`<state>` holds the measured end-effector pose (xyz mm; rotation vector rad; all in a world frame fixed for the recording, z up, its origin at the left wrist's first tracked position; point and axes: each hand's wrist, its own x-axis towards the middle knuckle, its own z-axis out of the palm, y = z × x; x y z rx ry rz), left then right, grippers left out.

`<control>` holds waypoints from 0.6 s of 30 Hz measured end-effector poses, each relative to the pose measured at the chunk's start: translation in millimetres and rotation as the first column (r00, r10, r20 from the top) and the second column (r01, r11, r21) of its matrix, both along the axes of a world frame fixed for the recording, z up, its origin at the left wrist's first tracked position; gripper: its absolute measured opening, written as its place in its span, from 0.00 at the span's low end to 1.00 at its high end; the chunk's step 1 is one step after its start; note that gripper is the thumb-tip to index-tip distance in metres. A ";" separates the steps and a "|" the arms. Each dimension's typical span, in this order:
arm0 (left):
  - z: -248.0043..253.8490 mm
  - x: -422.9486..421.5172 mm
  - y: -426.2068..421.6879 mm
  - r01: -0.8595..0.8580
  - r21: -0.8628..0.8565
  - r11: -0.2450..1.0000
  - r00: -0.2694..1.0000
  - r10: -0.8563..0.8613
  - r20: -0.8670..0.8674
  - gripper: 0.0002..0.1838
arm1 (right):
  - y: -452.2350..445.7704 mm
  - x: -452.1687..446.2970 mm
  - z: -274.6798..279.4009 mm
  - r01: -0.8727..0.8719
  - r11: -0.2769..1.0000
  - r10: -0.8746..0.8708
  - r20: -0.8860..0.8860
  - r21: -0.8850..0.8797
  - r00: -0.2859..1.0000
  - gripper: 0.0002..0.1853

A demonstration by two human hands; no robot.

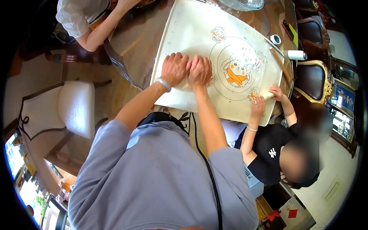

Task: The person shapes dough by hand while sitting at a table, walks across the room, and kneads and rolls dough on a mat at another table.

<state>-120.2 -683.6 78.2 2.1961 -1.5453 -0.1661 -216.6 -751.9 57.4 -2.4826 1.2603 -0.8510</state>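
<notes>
1. Pressing side by side, we bring our right hand (175, 69) and left hand (200, 71) down on pale dough (184, 86) at the near edge of the printed mat (184, 34).
2. The dough lies directly under our palms, showing between our wrists; neither hand is clearly nearer. Its long axis is hidden from us.
3. Our hands nearly touch, knuckles up and fingers curled inward; whether they grip the dough or merely bear down, we cannot tell.
4. To our right, another person's hands (259, 106) meet the mat's corner, well apart from ours.
5. Beyond, a wooden rolling pin (281, 66) lies aslant along the mat's right side, nearer our left hand.
6. Farthest off sits a clear bowl (242, 4).
</notes>
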 end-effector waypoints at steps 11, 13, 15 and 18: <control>-29.0 27.2 -22.5 0.159 -0.140 0.977 0.987 -0.157 0.026 0.28 | -45.7 6.4 26.0 0.073 0.795 -0.132 0.055 0.602 0.990 0.28; -7.6 28.9 -7.1 0.131 0.048 0.990 0.979 -0.121 -0.162 0.13 | -24.9 -10.0 60.5 0.029 0.651 -0.188 0.124 0.759 0.974 0.27; 39.2 17.5 2.8 0.131 0.240 0.962 0.957 -0.060 -0.283 0.11 | 5.1 -21.1 64.7 0.056 0.791 -0.090 0.025 0.610 0.996 0.22; 30.9 -12.0 34.1 0.151 -0.203 0.967 0.965 -0.189 -0.181 0.12 | 42.8 -27.8 37.0 0.006 0.986 -0.017 0.067 0.166 0.998 0.14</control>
